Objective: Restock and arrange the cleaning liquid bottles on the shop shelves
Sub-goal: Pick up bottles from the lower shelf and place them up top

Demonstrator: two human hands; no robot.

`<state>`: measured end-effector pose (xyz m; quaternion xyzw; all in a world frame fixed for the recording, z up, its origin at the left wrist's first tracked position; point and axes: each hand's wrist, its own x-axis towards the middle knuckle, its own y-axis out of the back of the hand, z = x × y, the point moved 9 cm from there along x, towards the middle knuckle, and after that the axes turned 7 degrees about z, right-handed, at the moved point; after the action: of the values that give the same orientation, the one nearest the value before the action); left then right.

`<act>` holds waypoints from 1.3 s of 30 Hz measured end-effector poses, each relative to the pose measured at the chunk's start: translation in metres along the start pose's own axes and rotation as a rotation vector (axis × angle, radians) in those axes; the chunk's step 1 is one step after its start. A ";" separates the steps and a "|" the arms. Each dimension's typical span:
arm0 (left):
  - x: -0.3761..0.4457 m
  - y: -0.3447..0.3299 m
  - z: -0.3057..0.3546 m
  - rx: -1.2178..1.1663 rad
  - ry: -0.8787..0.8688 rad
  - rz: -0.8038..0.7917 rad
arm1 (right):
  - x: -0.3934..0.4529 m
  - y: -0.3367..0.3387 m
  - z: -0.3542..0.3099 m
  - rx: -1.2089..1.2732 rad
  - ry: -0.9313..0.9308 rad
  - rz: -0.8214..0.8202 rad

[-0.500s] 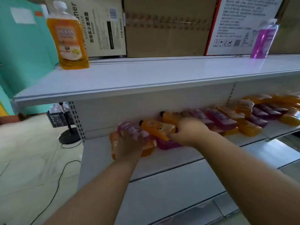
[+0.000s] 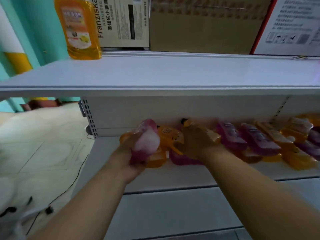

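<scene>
Shelf (image 2: 155, 73), left hand (image 2: 131, 158) prob. gripping pink bottle (image 2: 145, 141)

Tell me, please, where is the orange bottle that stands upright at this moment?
In the head view, the upright orange bottle stands at the far left of the top shelf, just left of the cardboard box marked Franziska.

orange bottle (image 2: 78, 28), pink bottle (image 2: 144, 141), white shelf (image 2: 155, 73).

Top-shelf orange bottle (image 2: 78, 30) loses its cap to the frame edge — boxes (image 2: 204, 25) too.
</scene>
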<state>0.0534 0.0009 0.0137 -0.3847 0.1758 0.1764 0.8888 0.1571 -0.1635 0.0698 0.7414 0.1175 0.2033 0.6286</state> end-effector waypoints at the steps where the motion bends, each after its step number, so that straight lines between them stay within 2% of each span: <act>1: -0.017 -0.001 -0.005 -0.070 -0.012 -0.019 | 0.005 -0.004 -0.001 -0.003 0.015 -0.020; 4: -0.052 -0.005 -0.011 -0.111 -0.106 -0.110 | 0.017 -0.020 -0.001 0.017 0.024 -0.071; 9: -0.081 -0.002 -0.017 -0.086 -0.254 -0.059 | 0.034 -0.041 0.000 0.145 -0.027 -0.160; 14: -0.106 0.016 -0.028 -0.005 -0.392 0.140 | 0.037 -0.056 -0.014 0.047 0.023 -0.237; 17: -0.121 0.019 -0.031 0.090 -0.449 0.179 | 0.033 -0.062 -0.019 0.076 -0.001 -0.246; 20: -0.130 0.020 -0.030 0.118 -0.478 0.164 | 0.023 -0.055 -0.024 0.154 -0.005 -0.123; 24: -0.145 0.017 -0.019 0.205 -0.508 0.076 | -0.017 -0.047 -0.035 0.453 -0.030 -0.091; 30: -0.164 0.006 0.001 0.388 -0.561 -0.098 | -0.092 -0.010 -0.032 0.889 -0.115 0.126; 35: -0.178 -0.007 0.006 0.453 -0.609 -0.214 | -0.161 0.040 -0.014 0.992 -0.183 0.427; 39: -0.187 -0.043 -0.001 0.502 -0.615 -0.305 | -0.215 0.106 0.017 1.001 -0.200 0.642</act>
<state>-0.0910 -0.0607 0.1240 -0.1075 -0.1189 0.1012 0.9819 -0.0352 -0.2901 0.1389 0.9612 -0.0906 0.2320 0.1184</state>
